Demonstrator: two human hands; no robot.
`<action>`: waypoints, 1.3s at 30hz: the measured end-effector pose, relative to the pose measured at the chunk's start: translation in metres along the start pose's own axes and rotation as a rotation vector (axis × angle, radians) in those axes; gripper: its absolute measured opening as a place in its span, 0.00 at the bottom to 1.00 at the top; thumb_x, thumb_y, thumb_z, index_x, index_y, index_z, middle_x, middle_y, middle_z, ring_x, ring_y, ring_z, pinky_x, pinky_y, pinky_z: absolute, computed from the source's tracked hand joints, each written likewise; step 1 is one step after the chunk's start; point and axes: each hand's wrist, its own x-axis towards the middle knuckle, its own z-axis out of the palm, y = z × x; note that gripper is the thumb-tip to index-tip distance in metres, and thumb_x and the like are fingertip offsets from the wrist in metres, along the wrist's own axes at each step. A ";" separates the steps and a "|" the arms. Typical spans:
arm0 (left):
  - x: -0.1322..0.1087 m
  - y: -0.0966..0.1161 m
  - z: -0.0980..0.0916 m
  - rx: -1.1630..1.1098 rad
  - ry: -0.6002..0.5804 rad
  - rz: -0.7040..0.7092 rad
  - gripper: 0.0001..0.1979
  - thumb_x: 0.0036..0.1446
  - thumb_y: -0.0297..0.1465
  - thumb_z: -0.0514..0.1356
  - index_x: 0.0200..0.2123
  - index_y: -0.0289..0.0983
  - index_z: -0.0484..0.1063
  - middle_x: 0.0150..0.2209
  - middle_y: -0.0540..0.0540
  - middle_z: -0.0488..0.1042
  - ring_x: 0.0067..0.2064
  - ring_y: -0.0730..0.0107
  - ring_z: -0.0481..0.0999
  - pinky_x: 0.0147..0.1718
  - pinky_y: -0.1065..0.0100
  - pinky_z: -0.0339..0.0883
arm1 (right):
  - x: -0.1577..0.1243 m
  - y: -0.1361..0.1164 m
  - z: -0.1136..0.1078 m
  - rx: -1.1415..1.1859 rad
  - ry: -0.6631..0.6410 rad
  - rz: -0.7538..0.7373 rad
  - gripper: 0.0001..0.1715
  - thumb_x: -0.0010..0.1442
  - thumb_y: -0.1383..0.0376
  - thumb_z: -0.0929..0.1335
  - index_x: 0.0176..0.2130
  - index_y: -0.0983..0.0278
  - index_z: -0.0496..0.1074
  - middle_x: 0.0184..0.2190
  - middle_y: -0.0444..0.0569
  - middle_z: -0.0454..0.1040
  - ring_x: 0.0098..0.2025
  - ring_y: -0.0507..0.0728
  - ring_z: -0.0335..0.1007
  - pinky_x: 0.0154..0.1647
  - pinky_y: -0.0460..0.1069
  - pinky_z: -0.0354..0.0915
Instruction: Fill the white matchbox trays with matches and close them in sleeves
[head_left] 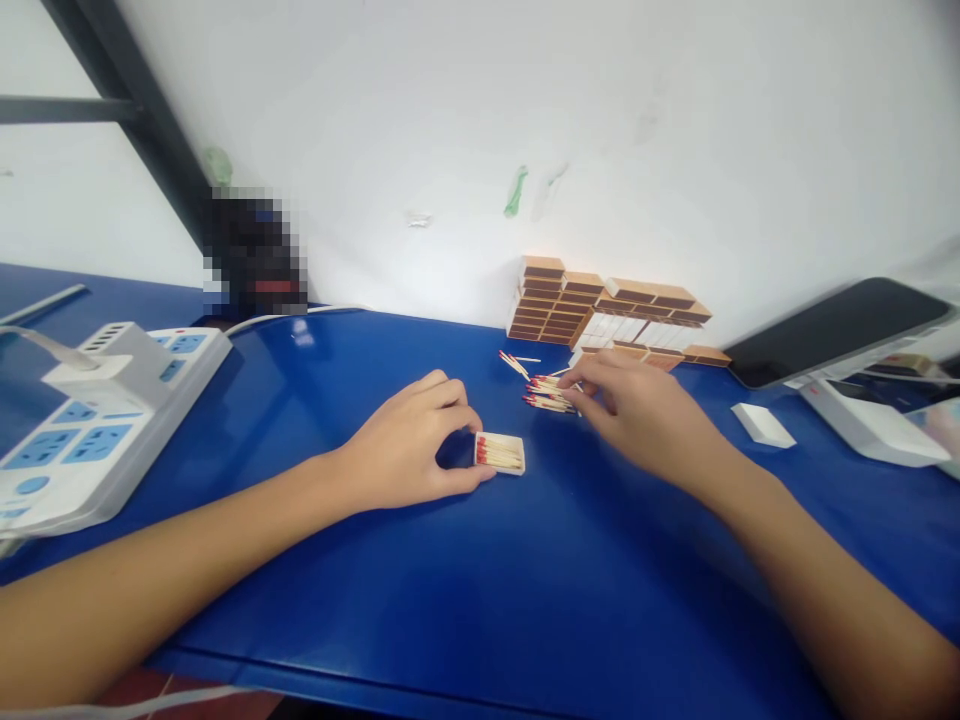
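Note:
My left hand (424,440) grips the left end of a small white matchbox tray (523,457) between thumb and fingers. Red-tipped matches (501,452) lie side by side in the tray, heads to the left. Beyond it, a loose pile of matches (547,393) rests on the blue table (420,590). At the right side of that pile, the thumb and fingertips of my right hand (637,410) are pinched together around match ends. How many they hold is hidden. A few stray matches (515,364) lie just behind the pile.
Stacked matchboxes (551,300) stand against the white wall at the back. A phone (832,325) leans on a white stand at the right, with a small white block (763,425) before it. At the left lies a large power strip (97,440) with a plugged-in charger and cable.

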 end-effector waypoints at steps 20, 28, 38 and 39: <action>0.001 -0.002 0.001 -0.032 0.003 0.022 0.17 0.61 0.44 0.68 0.42 0.36 0.79 0.39 0.45 0.77 0.42 0.61 0.71 0.45 0.60 0.68 | -0.005 0.009 0.012 0.018 -0.274 0.074 0.12 0.74 0.60 0.61 0.41 0.61 0.69 0.42 0.53 0.72 0.37 0.59 0.71 0.39 0.54 0.64; 0.002 0.000 0.002 -0.028 -0.015 0.018 0.17 0.61 0.45 0.68 0.41 0.36 0.79 0.37 0.45 0.77 0.43 0.61 0.71 0.44 0.60 0.68 | -0.007 0.003 0.008 0.040 -0.209 0.041 0.14 0.75 0.58 0.60 0.39 0.60 0.68 0.40 0.52 0.72 0.36 0.59 0.70 0.38 0.53 0.64; 0.001 -0.001 0.004 -0.030 -0.009 0.026 0.18 0.61 0.46 0.67 0.40 0.36 0.78 0.39 0.44 0.77 0.43 0.60 0.72 0.45 0.59 0.68 | -0.013 -0.066 0.003 0.243 -0.270 -0.045 0.07 0.74 0.63 0.62 0.42 0.60 0.69 0.40 0.49 0.75 0.35 0.56 0.72 0.34 0.50 0.66; 0.001 -0.001 0.004 -0.031 -0.010 0.028 0.18 0.61 0.46 0.67 0.40 0.36 0.78 0.39 0.44 0.77 0.43 0.60 0.72 0.45 0.59 0.68 | -0.014 -0.068 0.004 0.229 -0.271 -0.050 0.07 0.74 0.64 0.63 0.42 0.60 0.69 0.41 0.49 0.75 0.35 0.56 0.72 0.33 0.50 0.66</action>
